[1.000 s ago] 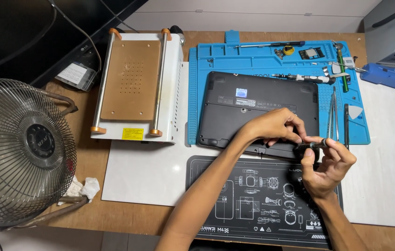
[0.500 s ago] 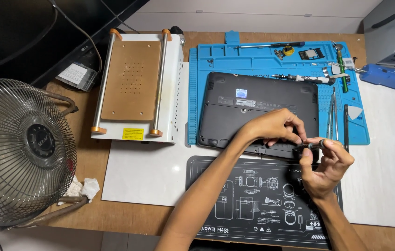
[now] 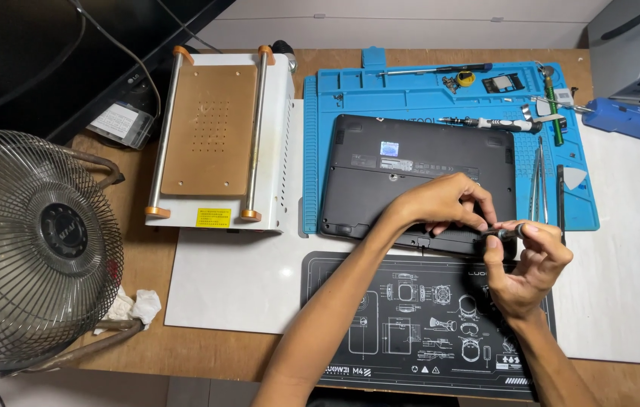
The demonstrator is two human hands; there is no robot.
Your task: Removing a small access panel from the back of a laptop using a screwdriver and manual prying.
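- Our left hand presses the black laptop, lying underside-up on the blue mat.
- Our right hand pinches a slim screwdriver at the laptop's near edge.
- We judge the laptop rigid, fairly heavy; the screwdriver light and slippery, best held by its handle.

- A brown wooden bench top carries everything.
- A big white sheet covers its middle and right part.
- A wire-caged fan stands at nine o'clock, a crumpled white rag by its foot.
- A white heating plate machine with a tan plate sits at eleven o'clock.
- A blue work mat lies at one o'clock.
- A black printed mat lies at six o'clock on the white sheet.
- A blue tool rests at two o'clock.
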